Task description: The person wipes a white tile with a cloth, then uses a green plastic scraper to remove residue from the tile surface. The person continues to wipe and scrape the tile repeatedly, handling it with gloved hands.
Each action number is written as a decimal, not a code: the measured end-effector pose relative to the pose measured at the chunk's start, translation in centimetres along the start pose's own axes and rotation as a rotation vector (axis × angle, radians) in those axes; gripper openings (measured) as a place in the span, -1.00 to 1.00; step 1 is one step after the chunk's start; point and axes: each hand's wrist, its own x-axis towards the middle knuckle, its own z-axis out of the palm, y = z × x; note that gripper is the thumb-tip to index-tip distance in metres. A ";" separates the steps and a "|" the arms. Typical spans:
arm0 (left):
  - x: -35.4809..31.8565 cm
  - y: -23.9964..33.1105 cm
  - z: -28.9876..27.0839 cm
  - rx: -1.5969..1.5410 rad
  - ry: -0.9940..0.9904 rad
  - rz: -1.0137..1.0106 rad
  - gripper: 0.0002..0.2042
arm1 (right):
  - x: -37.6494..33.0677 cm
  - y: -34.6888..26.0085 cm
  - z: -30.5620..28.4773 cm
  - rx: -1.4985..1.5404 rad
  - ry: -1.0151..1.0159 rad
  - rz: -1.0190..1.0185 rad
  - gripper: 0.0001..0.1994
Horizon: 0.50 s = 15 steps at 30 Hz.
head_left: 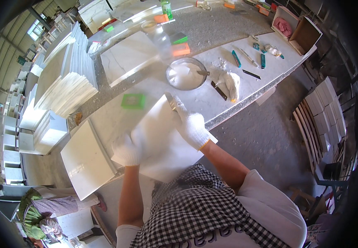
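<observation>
A white stone tile [156, 132] lies tilted in front of me, with its near corner against my checked apron. My left hand [127, 149], in a white knitted glove, grips the tile's left edge; its fingers are slightly blurred. Over the tile's far right side, my right hand [192, 126], gloved too, is closed on a flat metal scraper [171, 101] near the far corner. Beyond it stands a metal bowl [172, 84] of white paste or powder, with a small blade [203, 73] on its rim. A green sanding block [133, 101] sits left of the tile.
Another glossy tile [87, 159] lies at left, near stacked slabs [69, 74]. Right of the bowl are a crumpled glove [232, 84], a dark blade [219, 91] and utility knives [236, 59]. An open box [299, 31] stands far right. A person [50, 211] bends at lower left.
</observation>
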 end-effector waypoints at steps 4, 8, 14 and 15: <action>0.1 0.2 -0.4 -0.032 -0.022 -0.007 -0.64 | 0.1 0.3 0.0 0.014 0.046 -0.038 -0.44; 0.0 0.1 -0.2 -0.017 -0.006 -0.013 -0.64 | 0.2 0.2 -1.2 -0.050 0.023 -0.097 -0.40; -0.5 -0.3 0.7 0.006 -0.012 -0.053 -0.65 | 0.5 1.4 -3.4 -0.079 -0.060 -0.211 -0.36; -0.5 -0.4 0.8 -0.002 -0.017 -0.070 -0.64 | 0.4 1.7 -3.5 -0.071 -0.062 -0.237 -0.35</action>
